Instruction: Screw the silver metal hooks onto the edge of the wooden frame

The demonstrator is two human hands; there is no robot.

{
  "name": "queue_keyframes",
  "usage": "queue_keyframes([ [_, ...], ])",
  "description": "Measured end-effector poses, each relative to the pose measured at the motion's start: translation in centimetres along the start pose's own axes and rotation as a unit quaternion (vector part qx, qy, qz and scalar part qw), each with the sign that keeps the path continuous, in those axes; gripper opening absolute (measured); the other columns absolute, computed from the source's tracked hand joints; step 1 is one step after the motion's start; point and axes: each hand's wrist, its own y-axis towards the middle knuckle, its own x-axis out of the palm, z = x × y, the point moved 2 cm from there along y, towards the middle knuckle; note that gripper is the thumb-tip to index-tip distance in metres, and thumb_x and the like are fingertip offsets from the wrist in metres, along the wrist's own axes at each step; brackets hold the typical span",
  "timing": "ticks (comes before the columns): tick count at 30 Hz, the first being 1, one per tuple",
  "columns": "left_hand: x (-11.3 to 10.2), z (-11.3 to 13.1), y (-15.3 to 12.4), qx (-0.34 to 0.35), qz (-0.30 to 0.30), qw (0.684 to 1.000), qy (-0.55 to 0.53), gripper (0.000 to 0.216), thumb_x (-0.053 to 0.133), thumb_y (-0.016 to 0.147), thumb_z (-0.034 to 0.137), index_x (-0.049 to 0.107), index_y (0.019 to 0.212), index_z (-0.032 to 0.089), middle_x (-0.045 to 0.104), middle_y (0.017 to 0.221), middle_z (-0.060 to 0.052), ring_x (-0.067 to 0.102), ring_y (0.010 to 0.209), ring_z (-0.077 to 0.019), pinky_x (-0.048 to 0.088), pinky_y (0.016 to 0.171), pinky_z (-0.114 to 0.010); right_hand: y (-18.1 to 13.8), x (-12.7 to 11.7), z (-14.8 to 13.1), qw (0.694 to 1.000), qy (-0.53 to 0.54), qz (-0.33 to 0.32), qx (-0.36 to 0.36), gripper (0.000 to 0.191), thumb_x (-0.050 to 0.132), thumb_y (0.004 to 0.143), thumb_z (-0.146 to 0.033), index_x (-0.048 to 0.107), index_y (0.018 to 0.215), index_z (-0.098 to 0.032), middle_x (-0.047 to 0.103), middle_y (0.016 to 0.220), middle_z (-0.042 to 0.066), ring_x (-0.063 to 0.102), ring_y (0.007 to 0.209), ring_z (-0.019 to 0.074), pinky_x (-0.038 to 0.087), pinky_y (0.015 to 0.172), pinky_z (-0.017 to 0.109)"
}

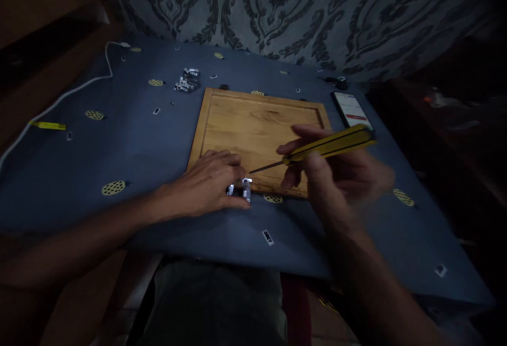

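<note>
At the near edge of the wooden board (253, 124), my left hand (204, 185) grips a small shiny metal piece, bracket-like in shape (247, 190), between thumb and fingers. Its fingers cover part of the piece, and their tips rest over the board. My right hand (356, 179), a little blurred, is closed around a yellow-handled screwdriver (328, 145). The thin shaft points left and down, with its tip just above and beside the metal piece. Whether the tip touches it I cannot tell.
Several similar shiny metal pieces (188, 80) lie behind the board to the left. A phone (351, 109) with a lit screen is at the right. A white cable (75, 92) runs along the left, by a yellow strip (48, 125). A patterned wall (269, 13) closes the back.
</note>
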Motion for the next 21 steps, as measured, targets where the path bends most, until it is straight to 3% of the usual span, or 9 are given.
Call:
queue_keyframes([
  [3,0.00,-0.06,-0.02,0.004,-0.001,1.000,-0.004,0.040,0.079,0.086,0.052,0.070,0.102,0.017,0.065,0.103,-0.005,0.061,0.100,-0.0233,0.044,0.093,-0.036,0.04,-0.01,-0.09,0.999,0.020,0.044,-0.006,0.020,0.072,0.096,-0.040,0.079,0.113,-0.032,0.077,0.091,0.002,0.064,0.052,0.0114,0.052,0.043,0.025],
  [10,0.07,-0.08,-0.10,0.006,0.006,1.000,-0.010,0.039,0.080,0.086,0.051,0.070,0.104,0.017,0.066,0.105,-0.005,0.062,0.100,-0.0236,0.044,0.093,-0.037,-0.35,0.02,0.48,0.997,-0.042,-0.034,0.048,0.032,0.070,0.096,-0.047,0.075,0.119,-0.025,0.078,0.095,0.003,0.068,0.054,0.0118,0.060,0.058,0.029],
  [21,-0.25,0.38,0.30,-0.021,-0.029,0.999,-0.001,0.040,0.080,0.086,0.051,0.071,0.103,0.016,0.065,0.104,-0.007,0.062,0.105,-0.0269,0.044,0.093,-0.040,-0.55,0.62,0.21,0.995,-0.050,-0.076,0.048,0.027,0.067,0.098,-0.040,0.074,0.119,-0.024,0.078,0.092,0.002,0.069,0.057,0.0124,0.058,0.058,0.028],
])
